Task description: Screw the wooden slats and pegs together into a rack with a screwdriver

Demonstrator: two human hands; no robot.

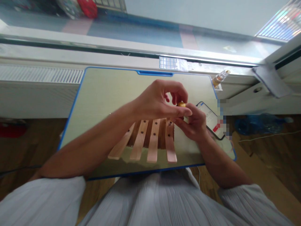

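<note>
Above the right part of the folding table, my two hands meet. My left hand reaches across with thumb and fingers curled around a small gold round-topped object. My right hand is closed right beside it, its fingertips pressed together; what they pinch is hidden. Below and to the left lies a wooden piece, made of several pale slats fixed by dark screws across a darker wood base. The slat ends point toward me, and my left forearm hides its far part.
A phone lies on the right of the blue-edged table. Beyond the table's right corner stands a clear bottle with amber contents. A radiator and a window sill run along the far side.
</note>
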